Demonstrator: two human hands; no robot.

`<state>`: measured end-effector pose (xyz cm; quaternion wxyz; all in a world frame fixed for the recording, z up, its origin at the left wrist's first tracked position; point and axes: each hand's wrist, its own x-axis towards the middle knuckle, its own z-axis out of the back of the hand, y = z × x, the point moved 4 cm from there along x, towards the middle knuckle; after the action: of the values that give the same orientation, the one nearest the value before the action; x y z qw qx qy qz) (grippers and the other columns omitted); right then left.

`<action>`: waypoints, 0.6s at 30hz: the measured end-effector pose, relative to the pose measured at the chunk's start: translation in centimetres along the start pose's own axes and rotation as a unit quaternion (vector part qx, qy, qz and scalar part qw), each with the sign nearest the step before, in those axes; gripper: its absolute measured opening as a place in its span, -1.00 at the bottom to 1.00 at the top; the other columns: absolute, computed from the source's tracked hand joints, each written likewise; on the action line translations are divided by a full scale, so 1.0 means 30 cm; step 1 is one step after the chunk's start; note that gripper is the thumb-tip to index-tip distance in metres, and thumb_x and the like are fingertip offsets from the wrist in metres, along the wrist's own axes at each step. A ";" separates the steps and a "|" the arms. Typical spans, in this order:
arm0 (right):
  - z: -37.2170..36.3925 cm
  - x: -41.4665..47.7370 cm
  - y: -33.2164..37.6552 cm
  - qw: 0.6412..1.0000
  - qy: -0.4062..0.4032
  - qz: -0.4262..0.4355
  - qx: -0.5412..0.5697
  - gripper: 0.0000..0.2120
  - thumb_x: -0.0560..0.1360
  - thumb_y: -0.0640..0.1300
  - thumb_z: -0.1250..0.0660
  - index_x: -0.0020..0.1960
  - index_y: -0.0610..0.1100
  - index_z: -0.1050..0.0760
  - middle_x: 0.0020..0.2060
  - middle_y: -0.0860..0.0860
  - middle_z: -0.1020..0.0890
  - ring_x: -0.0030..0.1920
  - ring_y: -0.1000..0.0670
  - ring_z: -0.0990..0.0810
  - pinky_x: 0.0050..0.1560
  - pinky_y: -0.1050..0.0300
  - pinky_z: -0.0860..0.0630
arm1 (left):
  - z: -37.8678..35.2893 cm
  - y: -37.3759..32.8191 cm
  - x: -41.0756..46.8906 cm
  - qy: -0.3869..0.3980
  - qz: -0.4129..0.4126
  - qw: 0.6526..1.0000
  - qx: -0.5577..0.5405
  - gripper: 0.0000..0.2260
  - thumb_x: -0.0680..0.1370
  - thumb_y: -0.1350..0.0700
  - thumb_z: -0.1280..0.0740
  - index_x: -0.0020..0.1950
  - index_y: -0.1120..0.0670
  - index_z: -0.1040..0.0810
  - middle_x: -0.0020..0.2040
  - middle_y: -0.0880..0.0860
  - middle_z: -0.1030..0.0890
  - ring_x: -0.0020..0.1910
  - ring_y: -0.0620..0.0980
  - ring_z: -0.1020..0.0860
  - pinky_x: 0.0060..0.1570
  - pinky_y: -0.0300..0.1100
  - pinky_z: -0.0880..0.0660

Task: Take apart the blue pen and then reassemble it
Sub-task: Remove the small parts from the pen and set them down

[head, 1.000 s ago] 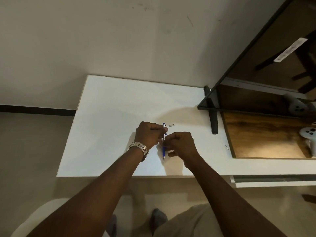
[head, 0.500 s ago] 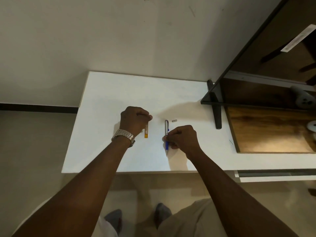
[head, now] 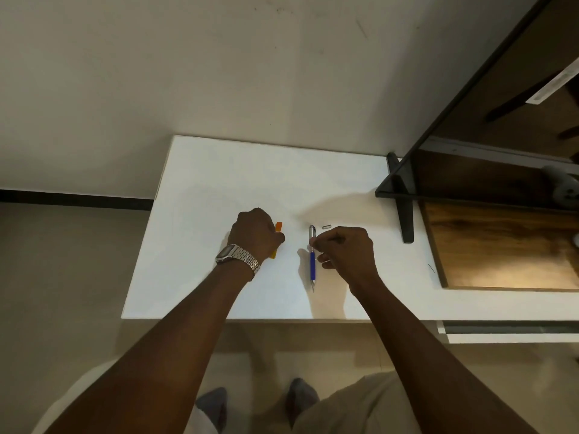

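The blue pen (head: 312, 264) lies lengthwise on the white table (head: 219, 183), its silver upper half (head: 311, 231) pointing away from me and its tip toward me. My right hand (head: 346, 253) is curled just right of it, thumb and forefinger pinching the pen where silver meets blue. A small silver piece (head: 326, 227) lies loose beside the pen's far end. My left hand (head: 254, 233), with a metal watch on its wrist, is closed around an orange pen (head: 278, 227) to the left. Only the two ends of the orange pen show.
A black shelf frame with a black foot (head: 404, 214) stands on the table at the right, over a wooden board (head: 501, 252). A white controller (head: 564, 189) sits on the shelf. The table's near edge (head: 250, 319) runs just in front of my forearms.
My hands have parted. The left one moved left with the orange pen. The blue pen stayed with my right hand, whose pinch has shifted up to the silver-blue joint.
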<state>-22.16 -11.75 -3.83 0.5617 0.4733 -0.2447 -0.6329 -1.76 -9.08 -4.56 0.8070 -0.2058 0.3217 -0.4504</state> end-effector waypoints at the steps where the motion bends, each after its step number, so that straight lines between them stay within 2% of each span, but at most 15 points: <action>1: -0.004 0.002 0.010 1.000 -0.006 0.013 0.000 -0.93 0.47 -0.19 -0.53 -0.14 -0.21 -0.75 -0.25 -0.11 -0.77 -0.31 -0.10 -0.74 -0.24 0.06 -0.71 | 0.006 -0.008 -0.005 -0.004 -0.004 1.000 -0.008 -0.87 0.36 0.09 -0.50 -0.18 0.13 -0.70 -0.16 0.10 -0.72 -0.09 0.12 -0.67 -0.12 -0.11 -0.60; 4: -0.024 0.015 0.054 0.999 -0.013 0.046 0.018 -0.91 0.51 -0.10 -0.50 -0.17 -0.01 -0.73 -0.23 0.05 -0.76 -0.27 0.01 -0.74 -0.24 0.07 -0.71 | 0.025 -0.062 -0.033 -0.026 -0.051 0.998 -0.011 -0.86 0.37 0.04 -0.51 -0.16 0.09 -0.72 -0.16 0.07 -0.74 -0.12 0.09 -0.67 -0.11 -0.16 -0.57; 6: -0.048 0.026 0.079 0.998 0.006 0.034 0.044 -0.83 0.56 -0.08 -0.45 -0.18 0.10 -0.71 -0.20 0.09 -0.76 -0.25 0.04 -0.73 -0.20 0.04 -0.71 | 0.027 -0.103 -0.066 -0.035 -0.091 0.995 -0.009 -0.84 0.38 0.01 -0.51 -0.12 0.06 -0.71 -0.15 0.06 -0.73 -0.12 0.09 -0.67 -0.10 -0.12 -0.59; 9: -0.075 0.033 0.100 0.997 0.040 0.014 0.057 -0.83 0.55 -0.14 -0.38 -0.12 -0.02 -0.75 -0.20 0.03 -0.75 -0.23 0.02 -0.70 -0.23 0.04 -0.69 | 0.019 -0.127 -0.115 -0.044 -0.129 0.991 -0.016 -0.82 0.40 -0.02 -0.52 -0.10 0.06 -0.71 -0.21 0.05 -0.72 -0.19 0.07 -0.67 -0.15 -0.13 -0.58; 12: -0.075 0.033 0.115 0.996 0.043 0.014 0.081 -0.83 0.54 -0.22 -0.36 -0.08 -0.13 -0.75 -0.22 -0.01 -0.74 -0.26 0.04 -0.67 -0.28 0.10 -0.65 | 0.029 -0.115 -0.124 -0.052 -0.127 0.989 -0.047 -0.82 0.42 -0.01 -0.52 -0.06 0.05 -0.71 -0.21 0.01 -0.73 -0.19 0.01 -0.68 -0.15 -0.17 -0.57; 15: -0.069 0.032 0.127 0.992 0.056 0.002 0.115 -0.86 0.54 -0.21 -0.40 -0.06 -0.14 -0.75 -0.19 -0.05 -0.75 -0.25 0.04 -0.66 -0.28 0.14 -0.62 | 0.035 -0.091 -0.109 -0.013 -0.124 0.985 -0.116 -0.85 0.48 0.04 -0.50 -0.02 0.08 -0.75 -0.16 0.03 -0.76 -0.14 -0.02 -0.70 -0.11 -0.18 -0.57; 18: -0.070 0.030 0.126 0.988 0.077 -0.024 0.130 -0.88 0.55 -0.17 -0.43 -0.01 -0.11 -0.76 -0.15 0.03 -0.75 -0.18 0.02 -0.63 -0.21 0.09 -0.62 | 0.038 -0.072 -0.100 0.029 -0.114 0.977 -0.180 -0.89 0.51 0.07 -0.49 -0.06 0.08 -0.77 -0.19 0.04 -0.76 -0.15 -0.02 -0.71 -0.10 -0.15 -0.58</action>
<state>-18.44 -13.07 -1.85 0.4971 0.5952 -0.2694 -0.5710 -3.41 -7.57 -1.41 0.6905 -0.3695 0.3952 -0.4802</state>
